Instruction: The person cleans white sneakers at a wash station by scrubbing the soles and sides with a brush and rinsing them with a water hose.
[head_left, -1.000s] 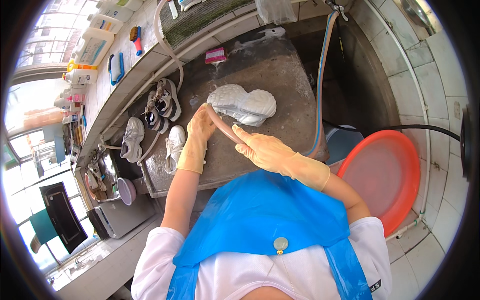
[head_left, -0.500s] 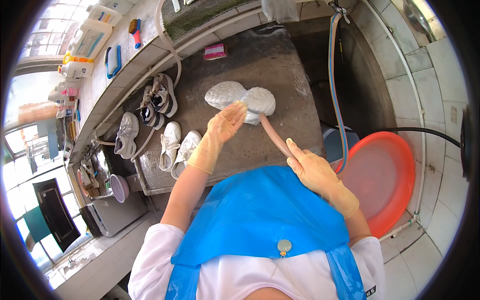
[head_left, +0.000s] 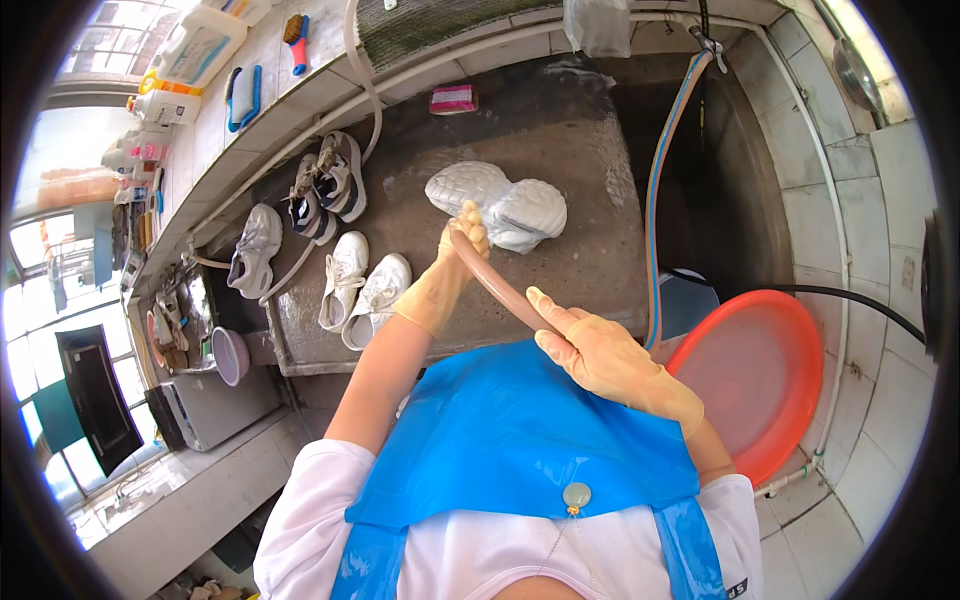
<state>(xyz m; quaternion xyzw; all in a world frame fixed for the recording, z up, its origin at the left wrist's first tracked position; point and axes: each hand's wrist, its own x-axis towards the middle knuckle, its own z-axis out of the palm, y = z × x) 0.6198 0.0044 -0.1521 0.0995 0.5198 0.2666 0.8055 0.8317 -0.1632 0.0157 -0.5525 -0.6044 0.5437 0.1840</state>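
Note:
Both my hands wear pale yellow rubber gloves. In my right hand point(head_left: 600, 360) is a pinkish hose point(head_left: 500, 290), gripped behind its free end. That end reaches up to my left hand point(head_left: 462, 250), whose fingers are curled in; the hose partly covers them, so whether they hold anything is hidden. Just beyond my left hand lies a white shoe point(head_left: 530, 212) with its chunky sole turned up. It rests on the wet dark stone slab point(head_left: 570, 290). A pair of white sneakers point(head_left: 376, 300) stands upright to the left of that hand.
Grey and dark shoes point(head_left: 340, 178) and another pale shoe point(head_left: 256, 250) line the slab's left side. A pink brush point(head_left: 453, 99) lies at the back. On the right are a red basin point(head_left: 755, 380), a striped hose point(head_left: 660, 180) and a deep sink point(head_left: 730, 190). Bottles point(head_left: 205, 48) crowd the ledge.
The hose end has swung left from the shoe to my left hand. My left fingers, stretched over the shoe before, are now curled. My right hand has shifted slightly left with the hose.

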